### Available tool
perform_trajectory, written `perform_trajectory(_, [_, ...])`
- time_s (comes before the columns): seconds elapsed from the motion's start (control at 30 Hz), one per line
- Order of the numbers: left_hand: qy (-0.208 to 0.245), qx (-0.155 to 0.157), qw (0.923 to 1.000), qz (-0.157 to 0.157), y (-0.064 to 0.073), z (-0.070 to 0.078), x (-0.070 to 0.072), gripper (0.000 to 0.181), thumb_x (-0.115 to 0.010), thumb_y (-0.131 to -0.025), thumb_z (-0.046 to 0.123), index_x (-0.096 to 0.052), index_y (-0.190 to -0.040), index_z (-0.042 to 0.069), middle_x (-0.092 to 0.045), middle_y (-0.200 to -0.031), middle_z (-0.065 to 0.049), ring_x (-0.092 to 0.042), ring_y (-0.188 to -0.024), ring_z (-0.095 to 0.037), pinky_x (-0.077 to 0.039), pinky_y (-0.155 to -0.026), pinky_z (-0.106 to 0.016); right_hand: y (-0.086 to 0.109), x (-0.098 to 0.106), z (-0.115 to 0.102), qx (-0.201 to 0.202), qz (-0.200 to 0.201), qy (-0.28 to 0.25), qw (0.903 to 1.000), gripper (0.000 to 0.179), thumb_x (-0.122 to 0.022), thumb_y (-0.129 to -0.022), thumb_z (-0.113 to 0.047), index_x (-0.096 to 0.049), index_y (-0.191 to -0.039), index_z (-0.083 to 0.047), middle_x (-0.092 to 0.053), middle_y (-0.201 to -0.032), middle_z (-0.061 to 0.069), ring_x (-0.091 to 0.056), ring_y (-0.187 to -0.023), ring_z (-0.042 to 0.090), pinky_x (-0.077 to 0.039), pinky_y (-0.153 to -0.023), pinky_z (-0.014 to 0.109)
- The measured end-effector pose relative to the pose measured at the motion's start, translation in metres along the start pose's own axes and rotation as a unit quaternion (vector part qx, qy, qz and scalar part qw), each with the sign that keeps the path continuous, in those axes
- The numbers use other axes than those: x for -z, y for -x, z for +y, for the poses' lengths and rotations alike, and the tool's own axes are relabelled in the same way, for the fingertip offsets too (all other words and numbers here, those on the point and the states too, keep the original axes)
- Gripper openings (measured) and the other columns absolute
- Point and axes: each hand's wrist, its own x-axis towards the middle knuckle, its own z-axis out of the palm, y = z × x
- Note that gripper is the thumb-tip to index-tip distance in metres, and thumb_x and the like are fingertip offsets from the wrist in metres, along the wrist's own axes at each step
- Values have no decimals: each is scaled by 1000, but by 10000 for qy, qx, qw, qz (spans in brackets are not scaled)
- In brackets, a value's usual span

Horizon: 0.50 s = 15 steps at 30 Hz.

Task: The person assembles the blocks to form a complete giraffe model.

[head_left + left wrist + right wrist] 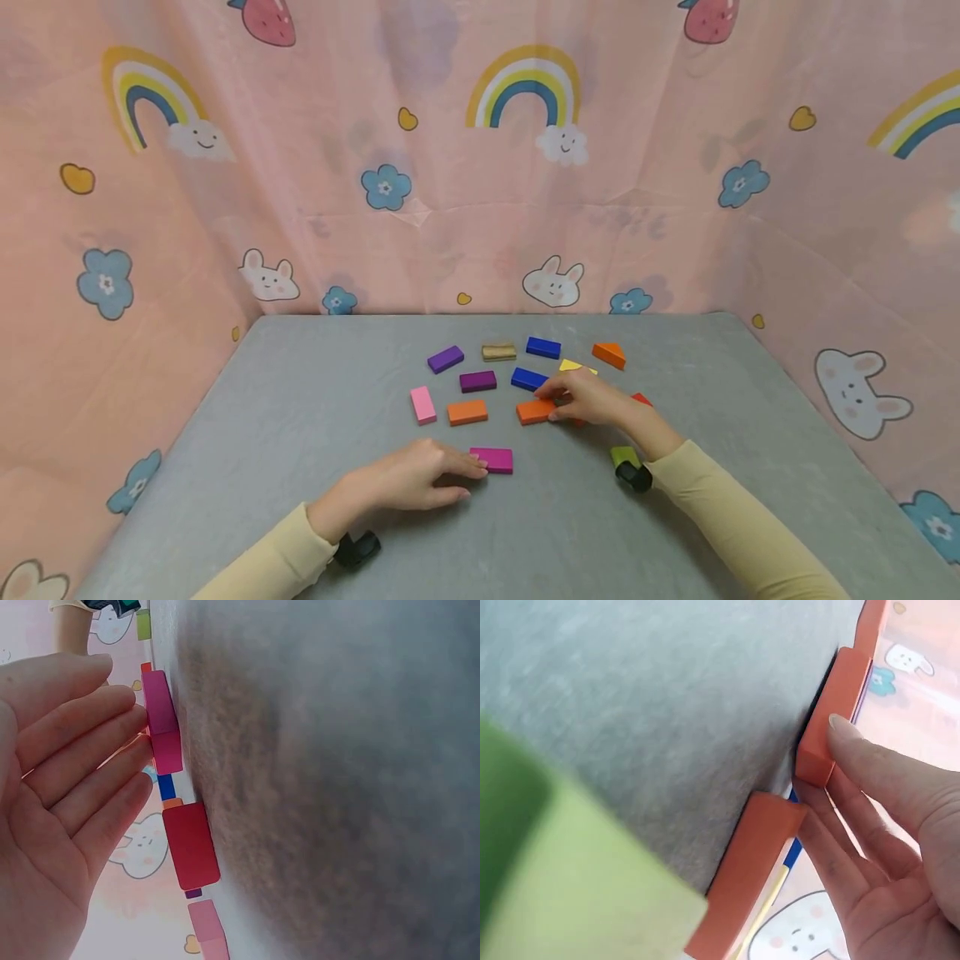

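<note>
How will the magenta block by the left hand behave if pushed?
The magenta block likely slides, not rolls: flat faces, squared edges. Probably stiff, given its undeformed shape. Tipping seems unlikely, since it lies low on its broad side.

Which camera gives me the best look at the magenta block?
Left wrist: the magenta block appears largest there, two faces showing. The head view shows it smaller, with left fingers partly over its left end; the right wrist view doesn't show it.

Pink cloth (315,108) printed with rainbows (523,68), bunnies (553,287) and blue flowers (386,198) hangs around a grey tabletop (300,400).
</note>
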Motion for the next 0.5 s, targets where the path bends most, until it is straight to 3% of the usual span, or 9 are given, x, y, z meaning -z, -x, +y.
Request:
perform_trajectory(0.13, [55, 16, 10000, 23, 0, 0, 0, 33, -62, -92, 23, -64, -124, 14, -65, -123, 5, -58, -115, -3, -48, -96, -24, 1, 1, -9, -5, 107, 21, 9999, 34, -72, -83, -13, -67, -115, -3, -69, -110, 8, -63, -101, 23, -53, -89, 39])
perform_trajectory(0.5, [122, 90, 9999, 21, 1, 0, -1, 34, -63, -91, 23, -64, -124, 14, -64, -123, 5, -58, -115, -4, -48, -97, -26, -4, -7, -39, 493, 196, 17, 9986, 34, -75, -81, -23, -70, -111, -7, -70, -104, 4, -65, -94, 16, -56, -81, 30])
